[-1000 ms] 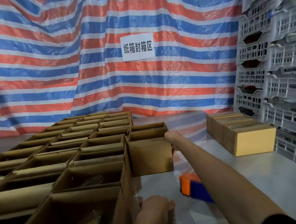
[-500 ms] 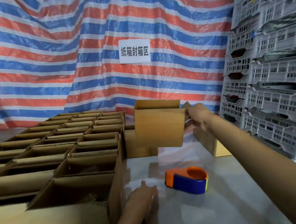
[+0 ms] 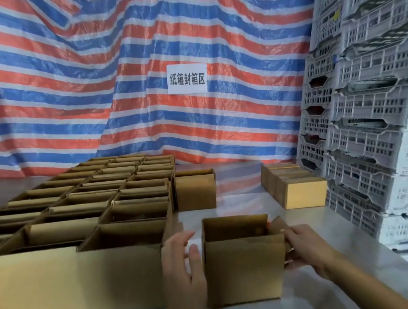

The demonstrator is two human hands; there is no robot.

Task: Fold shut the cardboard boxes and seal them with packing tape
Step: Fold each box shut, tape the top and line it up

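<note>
An open brown cardboard box [image 3: 243, 269] stands upright on the table right in front of me, its flaps up. My right hand [image 3: 304, 246] grips its right side, fingers curled round the right flap. My left hand [image 3: 181, 263] hovers just left of the box with fingers spread and relaxed, the thumb close to the box's left edge; I cannot tell if it touches. The tape dispenser is out of sight, hidden behind the box.
Several open cardboard boxes [image 3: 101, 208] fill the table's left half in rows. A lone open box [image 3: 195, 190] stands behind. Closed boxes [image 3: 295, 187] sit at the right by stacked grey crates [image 3: 363, 120]. A striped tarp with a white sign [image 3: 187, 79] hangs behind.
My right hand carried the box from the far row through the air and set it down in front of me. My left hand lifted off the table toward the box's left side.
</note>
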